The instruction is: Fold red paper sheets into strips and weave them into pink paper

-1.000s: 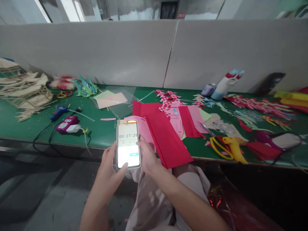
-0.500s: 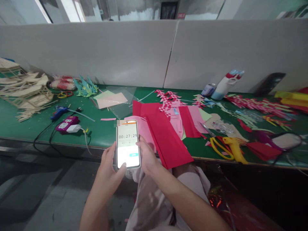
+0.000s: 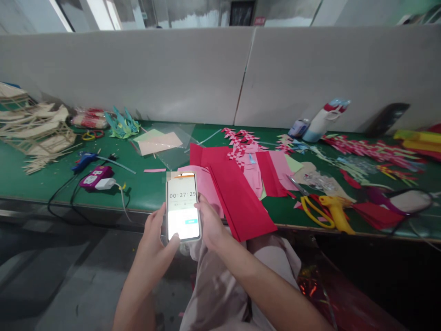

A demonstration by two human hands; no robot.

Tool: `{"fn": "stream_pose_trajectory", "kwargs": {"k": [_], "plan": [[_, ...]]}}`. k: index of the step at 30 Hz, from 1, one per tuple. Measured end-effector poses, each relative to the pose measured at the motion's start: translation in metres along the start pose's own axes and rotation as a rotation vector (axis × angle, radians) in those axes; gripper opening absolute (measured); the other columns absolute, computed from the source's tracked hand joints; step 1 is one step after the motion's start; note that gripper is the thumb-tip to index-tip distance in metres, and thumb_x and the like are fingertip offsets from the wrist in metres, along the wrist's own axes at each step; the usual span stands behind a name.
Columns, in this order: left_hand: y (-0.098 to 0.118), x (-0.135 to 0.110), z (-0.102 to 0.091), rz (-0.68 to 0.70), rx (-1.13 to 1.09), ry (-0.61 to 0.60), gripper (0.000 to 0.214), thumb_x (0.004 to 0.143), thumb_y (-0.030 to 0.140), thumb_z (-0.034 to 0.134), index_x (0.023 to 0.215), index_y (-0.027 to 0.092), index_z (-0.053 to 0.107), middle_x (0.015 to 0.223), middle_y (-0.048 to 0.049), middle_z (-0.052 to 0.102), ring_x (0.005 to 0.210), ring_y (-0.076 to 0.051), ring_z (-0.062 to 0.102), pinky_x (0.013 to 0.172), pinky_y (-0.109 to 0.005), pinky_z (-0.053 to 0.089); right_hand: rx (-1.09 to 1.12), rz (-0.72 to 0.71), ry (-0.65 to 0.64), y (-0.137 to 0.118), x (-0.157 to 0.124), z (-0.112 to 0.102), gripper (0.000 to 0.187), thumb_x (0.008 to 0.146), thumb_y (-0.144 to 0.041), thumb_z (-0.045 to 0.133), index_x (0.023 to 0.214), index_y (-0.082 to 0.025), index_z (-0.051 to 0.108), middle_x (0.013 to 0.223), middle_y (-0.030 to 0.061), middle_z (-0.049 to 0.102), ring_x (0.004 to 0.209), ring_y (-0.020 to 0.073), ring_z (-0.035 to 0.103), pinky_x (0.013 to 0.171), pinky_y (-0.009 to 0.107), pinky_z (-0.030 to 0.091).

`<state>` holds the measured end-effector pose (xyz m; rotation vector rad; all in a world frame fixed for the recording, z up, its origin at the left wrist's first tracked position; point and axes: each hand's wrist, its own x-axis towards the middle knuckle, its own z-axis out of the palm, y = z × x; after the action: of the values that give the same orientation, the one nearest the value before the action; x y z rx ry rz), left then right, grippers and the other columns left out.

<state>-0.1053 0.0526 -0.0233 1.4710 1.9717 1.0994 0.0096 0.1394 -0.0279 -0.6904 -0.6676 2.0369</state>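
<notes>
A lit smartphone [image 3: 183, 209] is upright above my lap, its screen reading 00:27:29. My left hand [image 3: 156, 236] grips its left side, thumb over the lower part of the screen. On the opposite edge, my right hand [image 3: 212, 223] is closed around the phone, and its hidden fingers go behind it. Just beyond the phone lie a pink paper sheet [image 3: 206, 184] and a long folded red paper [image 3: 241, 202], which overhangs the table's front edge. Woven red-and-pink paper strips [image 3: 241, 142] rest behind the red paper.
Scissors with yellow handles [image 3: 317, 214] and a yellow glue gun [image 3: 336, 214] lie at the right front edge. Leftward are a purple power strip [image 3: 97, 178], a blue glue gun [image 3: 84, 162] and wooden models [image 3: 41, 124]. A grey partition [image 3: 138, 73] borders the green table [image 3: 144, 197].
Almost nothing differs. The phone and my left thumb have shifted very slightly to the left; the timer reading is the same.
</notes>
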Motion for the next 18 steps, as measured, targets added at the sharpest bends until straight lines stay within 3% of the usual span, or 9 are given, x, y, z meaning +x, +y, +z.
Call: {"fn": "stream_pose_trajectory", "kwargs": {"k": [18], "plan": [[-0.0006, -0.0007, -0.0003, -0.011, -0.017, 0.013, 0.067, 0.078, 0.023, 0.051, 0.143, 0.023, 0.036, 0.130, -0.0131, 0.047, 0.120, -0.027, 0.049, 0.097, -0.047, 0.044, -0.009, -0.004, -0.003, -0.0013, -0.0004, 0.0012, 0.037, 0.072, -0.020, 0.047, 0.108, -0.021, 0.056, 0.103, 0.0028, 0.071, 0.100, 0.0229, 0.065, 0.087, 0.040, 0.053]]}}
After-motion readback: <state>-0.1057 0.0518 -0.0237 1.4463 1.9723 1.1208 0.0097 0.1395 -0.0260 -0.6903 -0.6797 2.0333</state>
